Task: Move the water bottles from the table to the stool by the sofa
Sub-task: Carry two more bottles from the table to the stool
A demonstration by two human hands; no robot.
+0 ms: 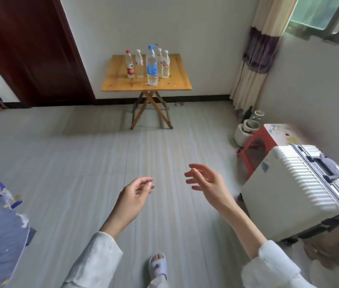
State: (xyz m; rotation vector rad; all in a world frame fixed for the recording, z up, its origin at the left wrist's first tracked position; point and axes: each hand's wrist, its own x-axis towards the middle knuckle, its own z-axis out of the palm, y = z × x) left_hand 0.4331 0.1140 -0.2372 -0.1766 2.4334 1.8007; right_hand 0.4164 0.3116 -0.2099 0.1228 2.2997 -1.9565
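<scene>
Both hands hang in the air over the grey floor (81, 154), holding nothing. The left hand (132, 196) has a loose grip, fingers lightly curled with thumb and fingertips nearly meeting. The right hand (207, 180) is spread, fingers apart and relaxed. Pale sleeves cover both forearms, and one slippered foot (157, 267) shows below. Well ahead, against the wall, the water bottles (151, 64) stand clustered upright on the small wooden folding table (118, 81). A white suitcase (297, 190) sits just right of the right arm.
</scene>
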